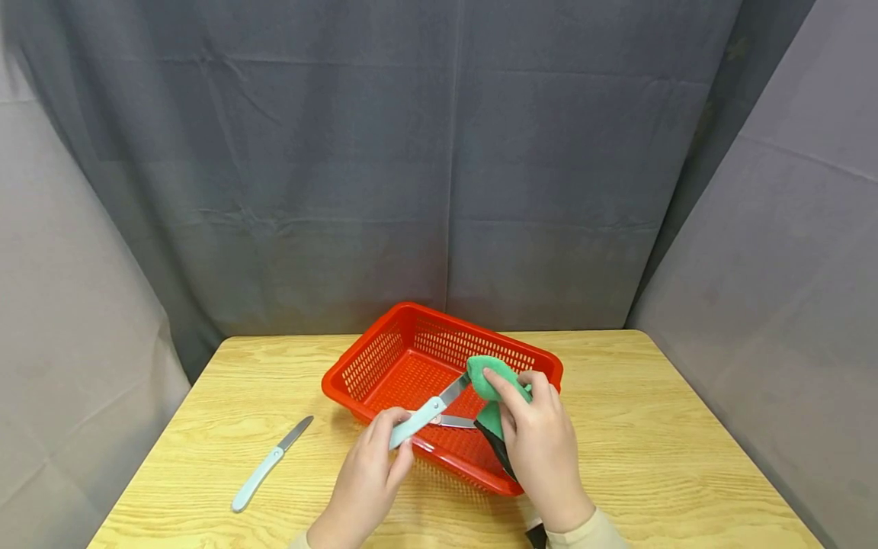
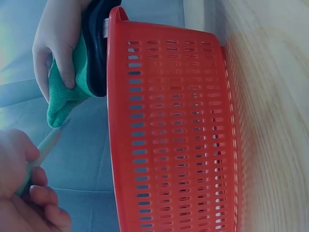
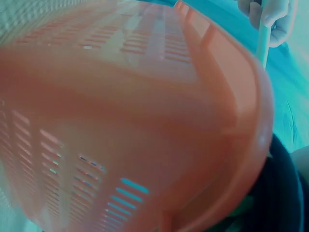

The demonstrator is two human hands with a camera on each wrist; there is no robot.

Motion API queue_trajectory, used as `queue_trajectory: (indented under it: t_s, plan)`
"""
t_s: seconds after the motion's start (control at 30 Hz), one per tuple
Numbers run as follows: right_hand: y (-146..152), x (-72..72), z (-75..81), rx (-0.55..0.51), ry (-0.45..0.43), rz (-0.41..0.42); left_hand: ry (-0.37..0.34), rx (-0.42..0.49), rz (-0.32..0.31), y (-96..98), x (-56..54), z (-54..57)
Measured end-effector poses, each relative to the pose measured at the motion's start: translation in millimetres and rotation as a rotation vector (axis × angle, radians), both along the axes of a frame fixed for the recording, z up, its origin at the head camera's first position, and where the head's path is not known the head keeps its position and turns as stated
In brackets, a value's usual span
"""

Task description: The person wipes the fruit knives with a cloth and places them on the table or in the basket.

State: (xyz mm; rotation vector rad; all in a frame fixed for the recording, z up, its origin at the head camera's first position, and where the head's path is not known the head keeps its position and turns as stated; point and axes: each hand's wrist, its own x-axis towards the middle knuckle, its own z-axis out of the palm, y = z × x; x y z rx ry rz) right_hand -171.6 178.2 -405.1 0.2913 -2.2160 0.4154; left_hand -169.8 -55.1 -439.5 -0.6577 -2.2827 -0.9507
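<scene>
My left hand [image 1: 363, 476] grips a knife by its pale blue handle [image 1: 420, 422], holding it over the red basket [image 1: 480, 333]. The blade slants up and right into a green cloth [image 1: 490, 372] with a black part. My right hand [image 1: 545, 442] pinches this cloth around the blade's tip, which is hidden. Below, a second knife [image 1: 456, 422] lies in the basket, partly covered by the held one. In the left wrist view, the knife handle [image 2: 46, 145] points at the cloth [image 2: 65, 99]. The right wrist view mostly shows the basket's side [image 3: 120, 106].
Left of the basket, another knife [image 1: 259, 476] with a pale blue handle lies on the wooden table [image 1: 658, 442]. Grey curtains [image 1: 329, 168] hang behind the table and at both sides.
</scene>
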Motion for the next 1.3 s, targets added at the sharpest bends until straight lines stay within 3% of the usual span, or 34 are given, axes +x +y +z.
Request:
queue_trajectory:
  t_s: [0.23, 0.63, 0.93, 1.3]
  plan:
    - [-1, 3.7, 4.4, 0.019, 0.029, 0.028, -0.057, 0.022, 0.048, -0.8, 1.1, 0.6]
    - [-9, 9.2, 3.2, 0.077, 0.010, 0.128, -0.059, 0.020, 0.057, -0.4, 0.4, 0.4]
    - [-11, 10.9, 3.5, 0.094, -0.066, 0.128, -0.062, 0.020, 0.047, -0.6, 0.4, 0.0]
    - [-11, 8.7, 0.6, 0.083, -0.062, 0.133, 0.012, 0.035, 0.008, -1.6, -1.0, -2.1]
